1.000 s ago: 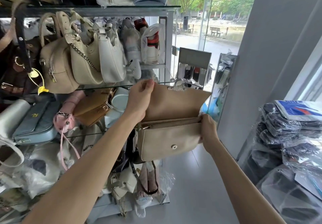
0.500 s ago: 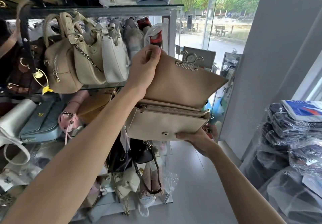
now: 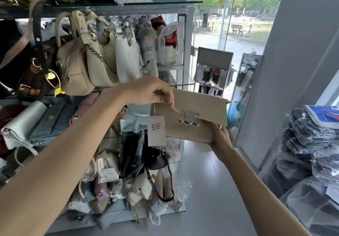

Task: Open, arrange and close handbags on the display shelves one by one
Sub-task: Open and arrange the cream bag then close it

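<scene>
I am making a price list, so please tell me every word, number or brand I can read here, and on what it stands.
No text here can be read.
White paper tag hanging by the beige handbag: small dark print, blurred.
Handbag's metal clasp emblem: a shape, no letters.
Blue and white packet on wrapped goods: print cut off.

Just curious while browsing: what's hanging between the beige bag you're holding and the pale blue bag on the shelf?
A white paper price tag, hanging between the beige bag and the pale blue bag in the head view.
</scene>
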The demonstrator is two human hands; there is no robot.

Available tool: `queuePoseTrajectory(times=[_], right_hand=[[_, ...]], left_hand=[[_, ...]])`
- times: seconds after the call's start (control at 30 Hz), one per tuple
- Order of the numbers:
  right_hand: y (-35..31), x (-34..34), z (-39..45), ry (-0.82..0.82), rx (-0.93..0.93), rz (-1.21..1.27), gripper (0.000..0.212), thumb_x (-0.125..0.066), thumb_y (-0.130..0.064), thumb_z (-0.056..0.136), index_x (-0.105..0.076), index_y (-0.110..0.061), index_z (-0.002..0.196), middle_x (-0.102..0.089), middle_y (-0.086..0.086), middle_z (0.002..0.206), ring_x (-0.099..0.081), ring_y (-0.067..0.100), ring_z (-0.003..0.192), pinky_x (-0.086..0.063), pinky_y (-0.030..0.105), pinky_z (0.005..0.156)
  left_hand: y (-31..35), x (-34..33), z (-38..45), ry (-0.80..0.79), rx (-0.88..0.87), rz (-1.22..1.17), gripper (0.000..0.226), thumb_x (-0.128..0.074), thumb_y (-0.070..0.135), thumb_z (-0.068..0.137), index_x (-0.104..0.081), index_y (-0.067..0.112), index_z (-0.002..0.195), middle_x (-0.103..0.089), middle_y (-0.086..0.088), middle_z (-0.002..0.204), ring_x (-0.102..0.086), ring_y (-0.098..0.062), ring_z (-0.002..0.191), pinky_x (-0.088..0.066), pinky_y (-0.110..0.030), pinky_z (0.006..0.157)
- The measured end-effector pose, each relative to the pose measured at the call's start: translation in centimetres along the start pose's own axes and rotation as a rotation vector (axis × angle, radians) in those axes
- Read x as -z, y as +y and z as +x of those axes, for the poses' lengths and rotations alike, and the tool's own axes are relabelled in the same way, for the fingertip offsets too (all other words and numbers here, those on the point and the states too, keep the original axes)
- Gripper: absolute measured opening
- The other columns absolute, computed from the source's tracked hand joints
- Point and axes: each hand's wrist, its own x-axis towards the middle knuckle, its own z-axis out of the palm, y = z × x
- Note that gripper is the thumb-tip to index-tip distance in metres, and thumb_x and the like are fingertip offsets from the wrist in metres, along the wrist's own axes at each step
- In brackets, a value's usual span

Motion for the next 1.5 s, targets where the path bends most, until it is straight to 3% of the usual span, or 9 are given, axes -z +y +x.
queuePoseTrajectory(times=[0.2,0.37,0.5,0.6,0.97,1.13,1.27,1.4,1.5], right_hand=[[0.3,-0.2,-0.1,0.028,-0.016,-0.007,0.01,-0.066,-0.016,0.098,-0.069,-0.023,0.106,-0.073,-0.003,0.096,-0.069,0.013,0.083,-0.059,0.031,0.057],[-0.1,-0.5,-0.4,0.042,-0.015,-0.018,0.011,-0.066,-0.016,0.098,-0.068,-0.023,0.105,-0.073,-0.001,0.098,-0.068,0.015,0.084,-0.061,0.033,0.06],[-0.9,-1.1,-0.7,-0.008,0.014,-0.066,0.028,-0.075,-0.031,0.077,-0.07,-0.025,0.104,-0.076,-0.007,0.088,-0.071,0.01,0.078,-0.062,0.032,0.063],[-1.1,-1.1,-0.8,-0.033,0.039,-0.118,0.037,-0.073,-0.035,0.073,-0.07,-0.022,0.107,-0.076,-0.006,0.088,-0.069,0.012,0.08,-0.06,0.033,0.066],[-0.7,-0.8,-1.9,-0.104,0.09,-0.134,0.058,-0.079,-0.045,0.054,-0.072,-0.018,0.104,-0.078,-0.006,0.086,-0.072,0.008,0.075,-0.059,0.027,0.061],[-0.7,-0.8,-2.0,-0.119,0.049,-0.175,0.018,-0.073,-0.021,0.092,-0.076,-0.031,0.106,-0.078,-0.001,0.098,-0.07,0.018,0.087,-0.06,0.038,0.071],[-1.0,-1.2,-2.4,-0.126,-0.032,-0.128,0.016,-0.064,-0.023,0.099,-0.073,-0.021,0.113,-0.07,0.012,0.114,-0.071,0.021,0.09,-0.06,0.036,0.062],[-1.4,-0.9,-2.4,-0.282,-0.135,0.095,0.057,-0.078,-0.027,0.079,-0.059,-0.007,0.13,-0.066,0.014,0.117,-0.069,0.031,0.107,-0.06,0.052,0.084],[-0.7,-1.4,-2.7,-0.437,-0.178,0.17,0.067,-0.085,-0.015,0.07,-0.058,-0.005,0.13,-0.07,0.012,0.12,-0.068,0.033,0.115,-0.057,0.048,0.096]], left_hand=[[-0.5,-0.5,-0.4,-0.158,0.059,0.198,0.016,-0.083,0.049,0.08,-0.079,0.042,0.095,-0.055,0.023,0.136,-0.036,0.001,0.127,-0.026,-0.03,0.11],[-0.3,-2.3,0.3,0.053,0.018,0.32,0.037,-0.073,0.07,0.078,-0.072,0.046,0.106,-0.051,0.017,0.141,-0.041,-0.015,0.135,-0.03,-0.05,0.114],[0.9,-3.9,1.5,0.047,0.131,0.43,0.098,-0.071,0.085,0.065,-0.035,0.05,0.149,-0.044,0.003,0.149,-0.045,-0.026,0.136,-0.035,-0.05,0.112],[1.1,-3.7,2.3,-0.078,0.261,0.403,0.131,-0.075,0.09,0.049,-0.011,0.051,0.156,-0.049,0.001,0.149,-0.05,-0.027,0.133,-0.043,-0.049,0.107],[1.3,-4.6,3.6,-0.196,0.224,0.245,0.103,-0.095,0.07,0.026,-0.047,0.04,0.112,-0.063,0.01,0.11,-0.061,-0.019,0.101,-0.054,-0.043,0.09],[0.4,-5.1,3.3,-0.189,0.211,0.118,0.096,-0.099,0.063,0.028,-0.048,0.044,0.107,-0.061,0.017,0.107,-0.061,-0.012,0.099,-0.054,-0.043,0.091],[-0.8,-4.7,3.0,-0.198,0.225,0.041,0.096,-0.098,0.062,0.028,-0.056,0.04,0.111,-0.065,0.017,0.11,-0.063,-0.009,0.101,-0.054,-0.043,0.095],[-3.0,-4.0,1.8,-0.089,0.295,-0.169,0.106,-0.099,0.06,0.028,-0.059,0.039,0.123,-0.068,0.016,0.118,-0.065,-0.008,0.109,-0.052,-0.044,0.102],[-4.0,-3.8,0.8,-0.011,0.336,-0.365,0.104,-0.101,0.052,0.028,-0.063,0.036,0.123,-0.074,0.013,0.116,-0.069,-0.009,0.109,-0.054,-0.043,0.102]])
